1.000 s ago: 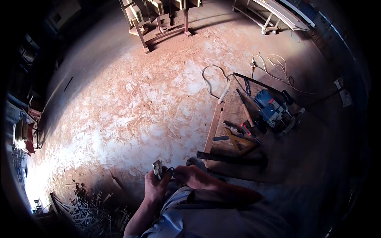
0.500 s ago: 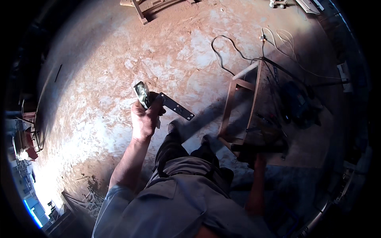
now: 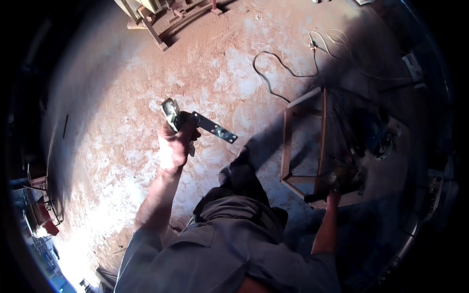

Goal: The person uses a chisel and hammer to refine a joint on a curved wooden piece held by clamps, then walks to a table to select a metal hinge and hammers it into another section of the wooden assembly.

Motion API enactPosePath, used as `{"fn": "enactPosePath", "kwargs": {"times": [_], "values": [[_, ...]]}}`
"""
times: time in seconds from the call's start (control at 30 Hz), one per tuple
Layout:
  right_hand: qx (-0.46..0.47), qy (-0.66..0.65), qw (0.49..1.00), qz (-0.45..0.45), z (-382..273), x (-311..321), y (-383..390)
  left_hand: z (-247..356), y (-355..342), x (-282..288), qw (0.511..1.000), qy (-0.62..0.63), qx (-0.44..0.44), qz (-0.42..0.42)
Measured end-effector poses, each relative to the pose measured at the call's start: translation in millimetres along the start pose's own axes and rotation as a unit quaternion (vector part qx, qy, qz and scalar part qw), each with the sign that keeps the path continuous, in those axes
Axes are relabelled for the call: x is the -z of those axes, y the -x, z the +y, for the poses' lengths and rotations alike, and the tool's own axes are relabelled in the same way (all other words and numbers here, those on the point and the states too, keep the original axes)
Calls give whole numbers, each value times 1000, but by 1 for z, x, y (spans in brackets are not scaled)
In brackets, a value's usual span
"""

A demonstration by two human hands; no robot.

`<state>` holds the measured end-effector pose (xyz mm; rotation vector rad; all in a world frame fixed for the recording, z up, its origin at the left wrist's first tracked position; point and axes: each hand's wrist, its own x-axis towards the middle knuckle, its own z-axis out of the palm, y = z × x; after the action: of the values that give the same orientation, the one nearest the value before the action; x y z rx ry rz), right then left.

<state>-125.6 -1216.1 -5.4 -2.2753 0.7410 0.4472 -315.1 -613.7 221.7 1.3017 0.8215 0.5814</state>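
Note:
My left hand (image 3: 174,142) is closed around metal hardware, out over the floor on the left. A dark flat metal strip (image 3: 215,128) with several holes sticks out to its right. A shiny, channel-shaped metal piece (image 3: 170,113) rises above the fingers, and more metal shows below them. My right hand (image 3: 333,198) is in shadow on the right, closed at the near end of a wooden frame (image 3: 287,146), against a long dark object (image 3: 349,188). Shadow hides what its fingers grip.
A blue power tool (image 3: 378,139) lies right of the frame, on a brown board (image 3: 391,188). A dark cable (image 3: 266,83) loops across the dusty floor beyond. Wooden trestles (image 3: 183,22) stand at the far left, and red-brown items (image 3: 46,217) lie along the left edge.
The view has shifted, bringing more of the trestles into sight. My right hand has moved right and forward along the frame's near end. My left hand still grips the metal pieces.

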Motion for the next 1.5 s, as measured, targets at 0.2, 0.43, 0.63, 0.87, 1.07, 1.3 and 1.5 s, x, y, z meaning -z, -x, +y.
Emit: {"fn": "enactPosePath", "kwargs": {"times": [0.2, 0.43, 0.63, 0.87, 1.07, 1.3, 1.5], "values": [[75, -88, 976, 184, 37, 3, -9, 13, -90, 10, 997, -12, -70, -3], [-141, -466, 841, 235, -62, 8, 50, 56, -211, -24, 980, -162, -116, 12], [-108, -404, 817, 396, -126, -1, 55, 68, -335, -61, 938, -280, -199, 39], [-84, -336, 803, 484, -224, -22, 50, 103, -508, -105, 855, -385, -346, 23], [21, -511, 806, 297, -378, -58, 30, 119, -676, -140, 806, -409, -427, 23], [-42, -466, 847, 252, -546, -178, -6, 126, -816, -169, 772, -442, -456, 42], [96, -291, 950, 56, -659, -250, -69, 106, -883, -194, 780, -466, -410, 79]]}}
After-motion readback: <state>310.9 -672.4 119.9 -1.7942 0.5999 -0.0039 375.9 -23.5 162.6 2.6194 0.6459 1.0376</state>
